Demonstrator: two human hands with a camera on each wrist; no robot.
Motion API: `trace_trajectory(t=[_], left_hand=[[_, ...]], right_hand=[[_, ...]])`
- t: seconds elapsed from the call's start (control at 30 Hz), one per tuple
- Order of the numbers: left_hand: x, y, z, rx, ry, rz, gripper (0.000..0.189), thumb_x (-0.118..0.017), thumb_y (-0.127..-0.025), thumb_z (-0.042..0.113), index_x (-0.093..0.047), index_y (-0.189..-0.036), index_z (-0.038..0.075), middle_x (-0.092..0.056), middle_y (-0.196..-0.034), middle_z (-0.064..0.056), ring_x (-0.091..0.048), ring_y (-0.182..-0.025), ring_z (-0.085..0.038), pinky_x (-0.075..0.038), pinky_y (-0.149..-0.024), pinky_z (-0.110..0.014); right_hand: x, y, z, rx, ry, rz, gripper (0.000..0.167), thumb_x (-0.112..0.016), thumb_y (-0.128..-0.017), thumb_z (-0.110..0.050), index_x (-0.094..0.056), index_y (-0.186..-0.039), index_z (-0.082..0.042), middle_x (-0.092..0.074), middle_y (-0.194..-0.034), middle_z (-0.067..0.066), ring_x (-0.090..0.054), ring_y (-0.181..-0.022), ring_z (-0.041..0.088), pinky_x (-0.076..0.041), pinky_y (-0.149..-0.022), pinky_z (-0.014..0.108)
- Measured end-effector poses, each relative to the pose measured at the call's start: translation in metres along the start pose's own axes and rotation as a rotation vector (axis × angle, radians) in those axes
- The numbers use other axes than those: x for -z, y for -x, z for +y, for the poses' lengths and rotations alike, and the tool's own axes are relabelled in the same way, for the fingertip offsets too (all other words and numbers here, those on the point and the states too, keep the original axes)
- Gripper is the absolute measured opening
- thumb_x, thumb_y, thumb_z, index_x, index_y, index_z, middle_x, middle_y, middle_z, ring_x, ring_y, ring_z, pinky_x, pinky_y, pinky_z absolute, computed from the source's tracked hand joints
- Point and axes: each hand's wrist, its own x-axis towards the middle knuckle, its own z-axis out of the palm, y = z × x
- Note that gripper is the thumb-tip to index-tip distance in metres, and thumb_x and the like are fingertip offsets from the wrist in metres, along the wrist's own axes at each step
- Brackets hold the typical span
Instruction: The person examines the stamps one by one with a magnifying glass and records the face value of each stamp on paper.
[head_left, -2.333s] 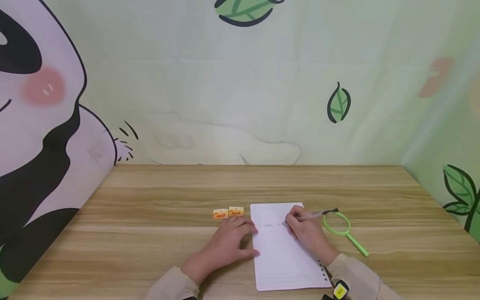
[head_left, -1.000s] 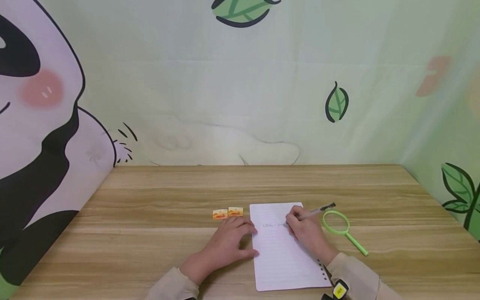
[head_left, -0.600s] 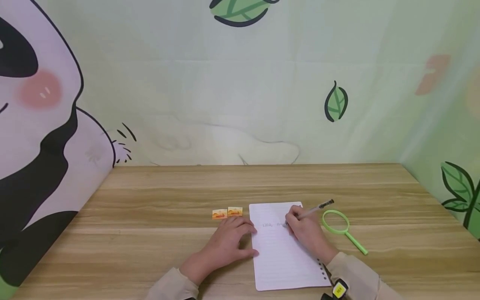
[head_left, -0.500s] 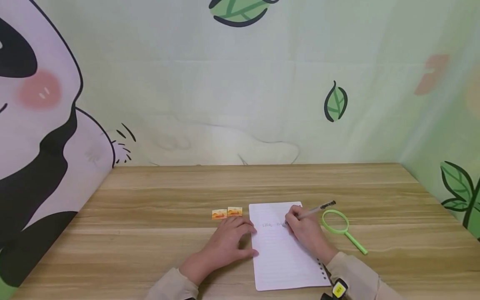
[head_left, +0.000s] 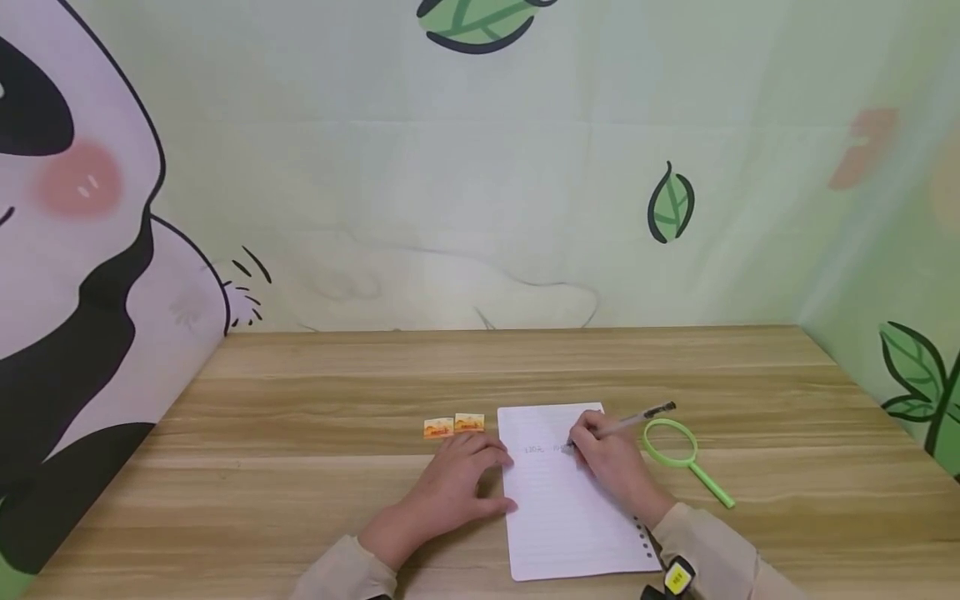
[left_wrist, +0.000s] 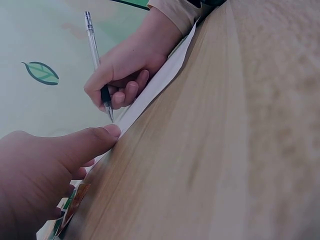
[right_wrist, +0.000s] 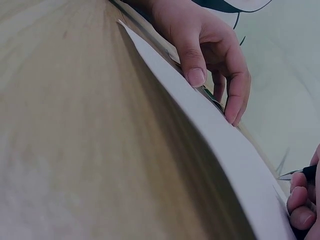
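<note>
The right hand (head_left: pixel 613 467) pinched a slim, clear-barrelled pen (head_left: pixel 632 421) over ruled paper (head_left: pixel 570 521) short of the table's (head_left: pixel 322 392) far edge; the left hand (head_left: pixel 450 483) lay spread.

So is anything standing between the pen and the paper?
Nothing visible does: the right hand holds the pen with its tip at the paper, and the green magnifying glass lies off to the side.

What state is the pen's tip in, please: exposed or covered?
Exposed: the left wrist view shows the pen with its silvery tip bare.
</note>
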Motion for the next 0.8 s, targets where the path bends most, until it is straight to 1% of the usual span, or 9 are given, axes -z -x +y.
trace_trajectory(t=[0.13, 0.27, 0.37, 0.43, 0.57, 0.67, 0.8], left_hand=[[0.0, 0.001, 0.0, 0.001, -0.002, -0.007, 0.042, -0.077, -0.076, 0.041, -0.066, -0.107, 0.016, -0.062, -0.122, -0.001, -0.052, -0.121, -0.023, -0.036, -0.109, -0.052], [-0.001, 0.001, -0.001, -0.004, -0.012, -0.006, 0.042, -0.077, -0.076, 0.042, -0.066, -0.107, 0.016, -0.062, -0.122, 0.0, -0.052, -0.121, -0.022, -0.037, -0.109, -0.05], [-0.001, 0.0, -0.001, -0.008, -0.016, -0.002, 0.042, -0.077, -0.076, 0.042, -0.066, -0.107, 0.016, -0.062, -0.122, 0.0, -0.053, -0.12, -0.021, -0.038, -0.108, -0.047], [-0.001, 0.0, 0.0, -0.007, -0.017, -0.003, 0.042, -0.077, -0.076, 0.042, -0.066, -0.107, 0.016, -0.062, -0.121, 0.0, -0.053, -0.12, -0.021, -0.039, -0.108, -0.046], [-0.001, -0.001, 0.0, -0.002, -0.02, -0.008, 0.041, -0.077, -0.077, 0.042, -0.066, -0.106, 0.016, -0.062, -0.121, 0.0, -0.053, -0.121, -0.021, -0.039, -0.107, -0.047], [-0.001, -0.001, 0.0, 0.003, -0.021, -0.009, 0.041, -0.077, -0.077, 0.041, -0.066, -0.106, 0.016, -0.062, -0.121, 0.0, -0.053, -0.12, -0.021, -0.039, -0.108, -0.048], [-0.001, -0.001, 0.0, 0.003, -0.019, -0.006, 0.04, -0.077, -0.076, 0.041, -0.066, -0.106, 0.016, -0.062, -0.121, 0.0, -0.052, -0.12, -0.021, -0.039, -0.107, -0.048]], right_hand=[[0.001, 0.0, -0.003, -0.029, -0.019, -0.001, 0.02, -0.052, -0.095, -0.015, -0.059, -0.079, -0.005, -0.05, -0.055, -0.001, -0.044, -0.05, 0.01, -0.034, -0.047, 0.019], [0.003, 0.0, -0.007, -0.025, -0.039, -0.041, 0.019, -0.051, -0.097, -0.016, -0.057, -0.083, -0.005, -0.049, -0.054, 0.0, -0.042, -0.046, 0.009, -0.035, -0.044, 0.019], [0.005, 0.0, -0.01, 0.005, -0.05, -0.078, 0.015, -0.051, -0.096, -0.014, -0.056, -0.089, -0.003, -0.05, -0.057, 0.001, -0.045, -0.047, 0.009, -0.037, -0.046, 0.02], [0.006, 0.0, -0.012, 0.013, -0.054, -0.099, 0.012, -0.051, -0.095, -0.013, -0.055, -0.092, -0.002, -0.051, -0.058, 0.001, -0.045, -0.047, 0.009, -0.037, -0.044, 0.02], [0.009, 0.001, -0.019, -0.006, -0.072, -0.135, 0.011, -0.054, -0.092, -0.012, -0.051, -0.096, -0.002, -0.051, -0.058, 0.003, -0.042, -0.043, 0.01, -0.036, -0.04, 0.021], [0.011, 0.001, -0.025, -0.009, -0.053, -0.144, 0.012, -0.057, -0.09, -0.012, -0.052, -0.096, -0.002, -0.053, -0.061, 0.005, -0.043, -0.043, 0.01, -0.038, -0.039, 0.022], [0.018, 0.002, -0.031, 0.023, 0.029, -0.145, 0.016, -0.061, -0.089, -0.017, -0.055, -0.098, -0.005, -0.057, -0.069, 0.006, -0.049, -0.049, 0.012, -0.041, -0.04, 0.024]])
